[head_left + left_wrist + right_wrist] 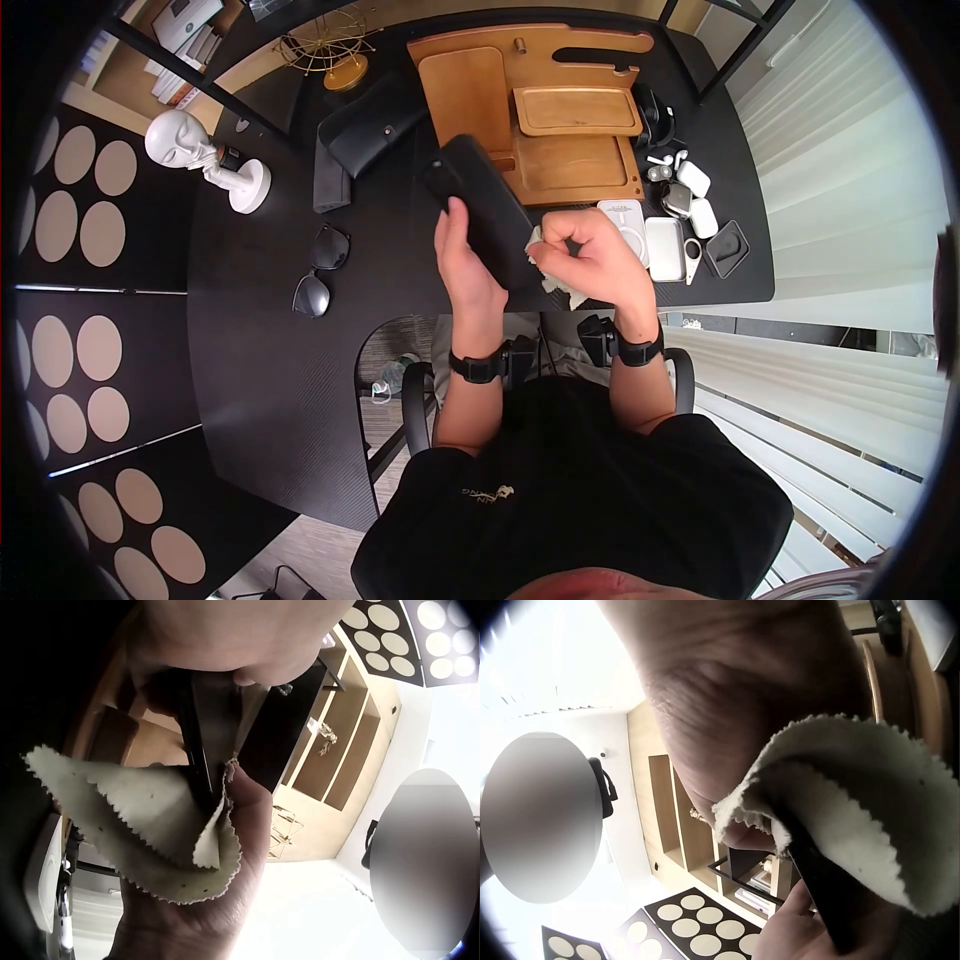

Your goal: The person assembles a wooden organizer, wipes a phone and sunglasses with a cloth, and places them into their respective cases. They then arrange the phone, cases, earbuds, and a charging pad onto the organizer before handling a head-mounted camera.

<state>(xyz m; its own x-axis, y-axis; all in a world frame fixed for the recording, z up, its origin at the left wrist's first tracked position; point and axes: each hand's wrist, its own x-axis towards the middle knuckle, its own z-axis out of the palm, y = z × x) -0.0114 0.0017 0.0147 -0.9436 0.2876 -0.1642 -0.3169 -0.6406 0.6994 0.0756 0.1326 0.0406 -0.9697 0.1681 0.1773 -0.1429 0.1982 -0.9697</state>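
Note:
A black smartphone [485,205] is held up over the near part of the desk, tilted, its far end pointing up and left in the head view. My left hand [470,268] grips it along its left side, thumb against the edge. With my right hand [598,258] I pinch a pale, zigzag-edged cleaning cloth [562,288] at the phone's lower right edge. Both wrist views show the cloth folded over that edge, with its loose part [142,825] hanging out from the fingers. The cloth hides the phone's near corner.
Beyond the hands stands a wooden desk organizer [465,95]. Right of it lie a white charging pad [625,222], earbuds [660,160] and several small cases. Sunglasses [312,296], a black pouch [372,128] and a white head figurine [180,140] are on the left.

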